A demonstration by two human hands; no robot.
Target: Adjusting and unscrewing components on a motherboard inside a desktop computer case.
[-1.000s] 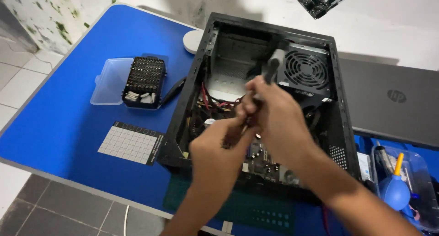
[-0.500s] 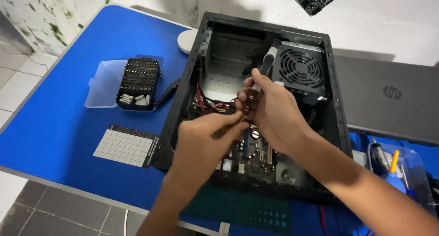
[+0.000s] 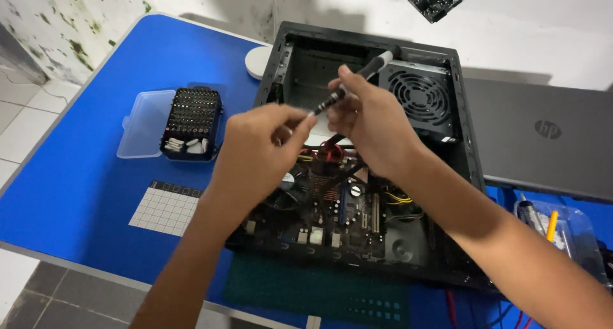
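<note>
Both hands raised, right hand (image 3: pixel 370 121) gripping one screwdriver (image 3: pixel 357 80), left hand (image 3: pixel 258 150) pinching its tip

To your left on the blue table (image 3: pixel 83 195) sits a black bit holder (image 3: pixel 191 121) beside its clear lid (image 3: pixel 140 125). In front of them lies 1 white gridded mat (image 3: pixel 165 208). A closed grey laptop (image 3: pixel 543 137) rests to your right, with a clear tray of small tools (image 3: pixel 562 230) before it. A round white disc (image 3: pixel 257 61) lies at the far side.
</note>
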